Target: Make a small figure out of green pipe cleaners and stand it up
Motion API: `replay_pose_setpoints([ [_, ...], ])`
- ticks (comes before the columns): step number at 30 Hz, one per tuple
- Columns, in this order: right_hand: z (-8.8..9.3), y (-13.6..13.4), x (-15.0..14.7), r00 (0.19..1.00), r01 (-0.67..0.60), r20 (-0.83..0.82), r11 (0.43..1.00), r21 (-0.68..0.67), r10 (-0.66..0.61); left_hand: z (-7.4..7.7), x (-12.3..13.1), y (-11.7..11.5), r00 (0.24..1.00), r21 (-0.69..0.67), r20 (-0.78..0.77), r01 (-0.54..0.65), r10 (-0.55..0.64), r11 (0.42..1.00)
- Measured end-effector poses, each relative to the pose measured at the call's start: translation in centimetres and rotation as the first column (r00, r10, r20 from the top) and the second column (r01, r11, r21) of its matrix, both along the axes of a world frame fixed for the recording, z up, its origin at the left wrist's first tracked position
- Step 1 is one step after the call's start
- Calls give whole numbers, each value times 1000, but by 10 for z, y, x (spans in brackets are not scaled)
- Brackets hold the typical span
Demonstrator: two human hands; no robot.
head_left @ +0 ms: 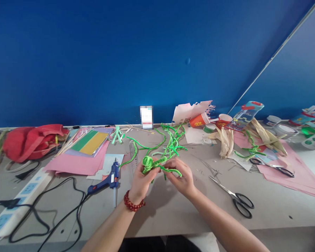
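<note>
Chenille-stem figure (147,162), bright green with a coiled knob at one end, sat between my two hands over the gray table (170,218). My left hand (143,180) gripped it by the coil, thumb and fingers closed. My right hand (181,176) had its fingertips drawn together at the opposite end, beside a protruding strand; their exact contact was partly hidden. Loose green chenille stems (173,140) lay just beyond, near a ruler (134,162). To the left rested a blue glue gun (114,177); to the right, black-handled scissors (235,195).
</note>
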State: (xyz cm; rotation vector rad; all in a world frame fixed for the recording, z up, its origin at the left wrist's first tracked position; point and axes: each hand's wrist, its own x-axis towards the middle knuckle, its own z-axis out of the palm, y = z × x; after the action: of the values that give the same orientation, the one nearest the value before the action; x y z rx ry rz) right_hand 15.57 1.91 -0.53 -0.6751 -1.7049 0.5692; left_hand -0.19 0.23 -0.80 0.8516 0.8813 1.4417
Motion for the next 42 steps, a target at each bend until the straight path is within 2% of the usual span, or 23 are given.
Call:
replay_pose_setpoints([
  [4, -5, -2, -5, 999, -15, -54, 987, -159, 7, -1, 0, 0, 997, 81, -79, -21, 27, 996],
  [8, -14, -2, -9, 994, -68, -104, 948, -312, 37, -2, -1, 0, 987, 94, -143, -58, 72, 994],
  [11, -15, -2, -9, 991, -104, -121, 932, -348, 66, -5, -2, 1, 984, 95, -159, -61, 75, 994],
  [13, -13, -1, -6, 995, -92, -70, 952, -293, 74, -5, -2, 2, 988, 47, -137, -69, 75, 996],
  [17, -7, 2, 1, 992, -6, 122, 996, -90, 17, -1, 0, 4, 996, -60, 16, -92, 93, 994],
  [22, -6, 7, 6, 969, -4, 248, 996, 84, -17, 8, 3, 6, 992, -123, 104, -61, 74, 990],
  [26, -4, 10, 7, 976, -26, 218, 992, 122, -2, 10, 5, 5, 987, -177, 151, -34, 61, 984],
  [31, -6, 11, 7, 967, 9, 251, 988, 154, -48, 10, 7, 4, 982, -220, 179, -21, 61, 975],
  [37, -10, 8, 6, 963, 68, 248, 988, 141, -102, 4, 7, 2, 993, -172, 67, -85, 98, 982],
  [39, -8, 6, 6, 960, 85, 247, 979, 183, -129, 1, 8, 2, 995, -150, 32, -88, 94, 985],
  [42, -3, 5, 7, 957, 43, 266, 965, 258, -113, 2, 9, 2, 996, -151, 26, -83, 88, 985],
])
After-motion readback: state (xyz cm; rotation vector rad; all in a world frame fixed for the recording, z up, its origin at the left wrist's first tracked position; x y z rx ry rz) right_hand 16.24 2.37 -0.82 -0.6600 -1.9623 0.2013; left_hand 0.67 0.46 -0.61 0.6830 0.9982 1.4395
